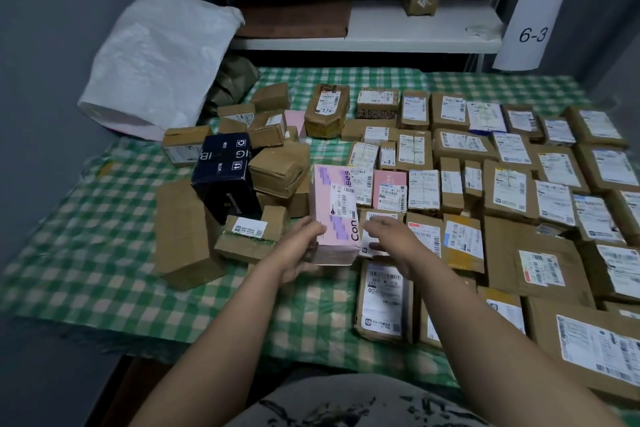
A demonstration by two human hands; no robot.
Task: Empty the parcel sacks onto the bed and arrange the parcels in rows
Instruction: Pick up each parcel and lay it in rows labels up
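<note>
Pink oblong cardboard box (334,215) with a white label is the parcel in hand, lifted at its near end between the loose heap and the ordered rows. The left grip (301,246) is closed round its near-left corner, fingers curled under the box, so the label faces up and can be read. The right grip (391,236) holds nothing. Its fingers lie straight and spread just beside the box's right side, over a small brown labelled parcel (381,215); whether they touch either cannot be told. It looks ready to steady the box or clear a slot.

Label-up brown cardboard parcels in rows (502,184) fill the right side of the green-and-white checked bed (104,253), edges close together. The jumbled heap of brown boxes (280,166) and a dark blue carton (225,173) on the left are unsorted. A white woven sack (156,59) slumps at the far-left corner, apparently emptied. Sorting seems well past halfway, and the pink box probably belongs at the rows' left edge.
</note>
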